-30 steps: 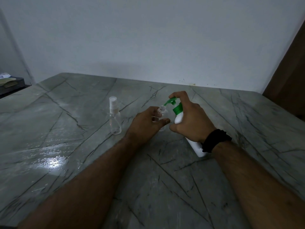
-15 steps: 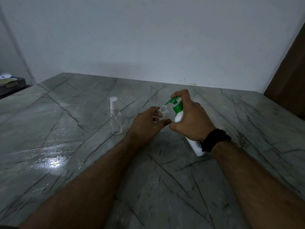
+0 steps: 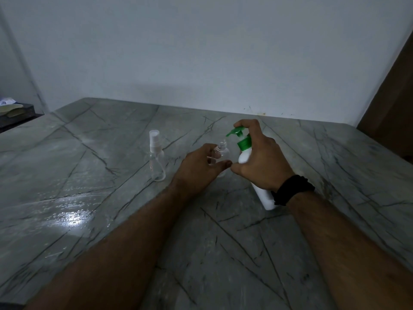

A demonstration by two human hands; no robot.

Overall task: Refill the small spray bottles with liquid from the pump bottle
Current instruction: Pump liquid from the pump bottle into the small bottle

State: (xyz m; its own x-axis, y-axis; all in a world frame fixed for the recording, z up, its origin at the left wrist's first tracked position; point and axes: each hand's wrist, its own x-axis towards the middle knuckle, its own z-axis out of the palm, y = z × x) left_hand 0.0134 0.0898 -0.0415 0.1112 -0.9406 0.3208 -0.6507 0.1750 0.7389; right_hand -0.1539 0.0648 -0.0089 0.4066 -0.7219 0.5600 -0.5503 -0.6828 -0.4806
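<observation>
left hand (image 3: 197, 167) at centre of the marble table (image 3: 223, 242), fingers curled round an uncapped clear small spray bottle (image 3: 220, 153), thumb across its front; bottle upright, open threaded neck showing above the fingers. can't tell if its base touches the table, hand hides it. right hand (image 3: 259, 162) just at 3 o'clock of the left, thumbs nearly touching. it grips the pump bottle (image 3: 245, 155), white body w/ green collar, fingers wrapped round the upper body, index finger on top of the green pump head (image 3: 234, 131). pump bottle tilted, top leaning twd 11 o'clock, lower end sticking out below the wrist at 5 o'clock. pump nozzle tip sits right above the open neck of the held bottle, at its 1 o'clock. liquid level in the clear bottle: can't tell, too dim. black wristband (image 3: 292, 189) on right wrist. second spray bottle (image 3: 156, 157), clear w/ white sprayer cap on, stands upright on the table at 9 o'clock of the left hand, apart from it. wet shiny patch (image 3: 71, 218) on table at 8 o'clock. dark box w/ papers (image 3: 13, 110) far off at 10 o'clock, by the wall.
</observation>
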